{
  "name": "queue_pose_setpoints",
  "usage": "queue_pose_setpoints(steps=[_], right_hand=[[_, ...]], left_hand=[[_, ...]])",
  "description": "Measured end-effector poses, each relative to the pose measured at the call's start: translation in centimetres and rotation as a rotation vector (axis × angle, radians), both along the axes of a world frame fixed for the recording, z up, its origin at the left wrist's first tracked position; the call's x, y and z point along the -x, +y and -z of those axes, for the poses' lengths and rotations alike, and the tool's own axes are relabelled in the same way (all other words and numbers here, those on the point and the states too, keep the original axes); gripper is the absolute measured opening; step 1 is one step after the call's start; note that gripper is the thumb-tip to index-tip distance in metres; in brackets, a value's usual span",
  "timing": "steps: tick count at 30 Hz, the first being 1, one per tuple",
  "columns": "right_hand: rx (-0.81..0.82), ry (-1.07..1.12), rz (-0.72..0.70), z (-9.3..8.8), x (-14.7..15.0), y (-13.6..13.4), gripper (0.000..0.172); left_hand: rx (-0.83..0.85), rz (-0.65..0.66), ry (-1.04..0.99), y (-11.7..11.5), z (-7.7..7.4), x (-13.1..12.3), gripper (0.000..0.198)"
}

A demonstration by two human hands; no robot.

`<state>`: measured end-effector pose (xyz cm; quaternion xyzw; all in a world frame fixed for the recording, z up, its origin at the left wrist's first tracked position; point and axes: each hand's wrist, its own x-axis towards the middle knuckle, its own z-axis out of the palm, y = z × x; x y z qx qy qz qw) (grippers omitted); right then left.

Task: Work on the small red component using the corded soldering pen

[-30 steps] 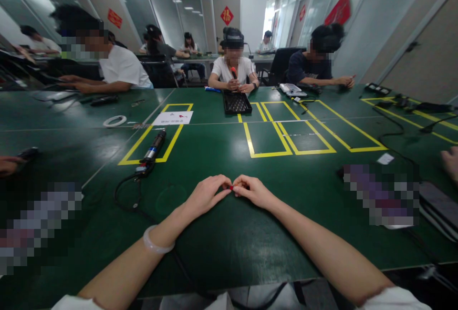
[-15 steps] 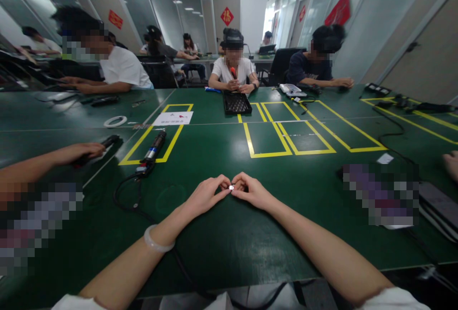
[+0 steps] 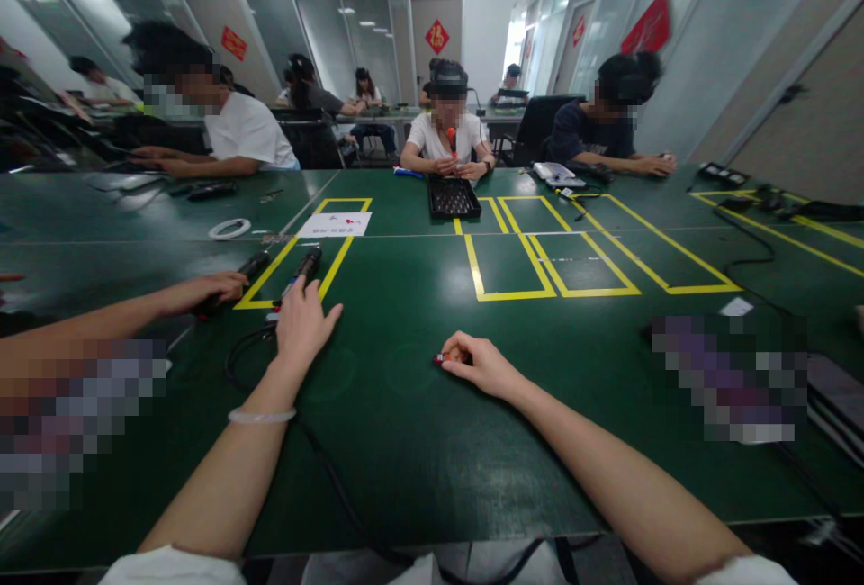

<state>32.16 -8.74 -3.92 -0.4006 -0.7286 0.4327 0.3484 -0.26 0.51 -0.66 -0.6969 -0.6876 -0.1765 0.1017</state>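
My right hand (image 3: pixel 481 364) rests on the green table (image 3: pixel 418 441) and pinches a small red part (image 3: pixel 442 358) between thumb and fingers. My left hand (image 3: pixel 301 322) is stretched out to the left, fingers apart, lying over the near end of a black electric screwdriver (image 3: pixel 302 268). The screwdriver lies on the yellow tape outline, and its black cable (image 3: pixel 249 351) loops on the table below my left wrist. A pale bangle sits on my left wrist.
A neighbour's arm (image 3: pixel 168 301) reaches in from the left, holding a dark tool (image 3: pixel 253 265). A black tray (image 3: pixel 451 197) sits before the person opposite. A white sheet (image 3: pixel 336 224), a white tape ring (image 3: pixel 229 228) and yellow outlines (image 3: pixel 540 261) mark the table.
My hands were together pinching the small part. My left hand has let go and moved up and left onto the screwdriver; my right hand keeps the part. The neighbour's arm has come further in.
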Motion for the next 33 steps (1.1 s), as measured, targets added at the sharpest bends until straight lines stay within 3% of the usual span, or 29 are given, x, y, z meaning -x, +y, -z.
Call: queue_pose_setpoints(steps=[2, 5, 10, 15, 24, 33], right_hand=[[-0.006, 0.003, -0.002, 0.0, 0.0, 0.0, 0.013], [-0.01, -0.004, -0.001, 0.1, 0.0, 0.0, 0.013], [-0.009, -0.02, 0.009, 0.0, 0.0, 0.0, 0.014], [0.006, -0.004, 0.011, -0.1, 0.0, 0.0, 0.015], [0.026, -0.02, 0.028, -0.1, 0.3, 0.0, 0.015], [-0.016, -0.004, 0.057, 0.3, 0.6, 0.1, 0.015]], left_hand=[[0.041, -0.146, 0.025, 0.7, 0.5, 2.8, 0.07], [0.201, -0.245, -0.014, 1.3, 0.7, 5.9, 0.065], [0.304, -0.202, -0.07, 2.2, 0.5, 8.3, 0.061], [0.337, -0.158, -0.087, 2.2, 0.2, 8.4, 0.065], [0.305, -0.071, -0.022, 1.3, 0.4, 3.9, 0.064], [0.273, 0.361, -0.077, -2.4, 0.6, -5.4, 0.061]])
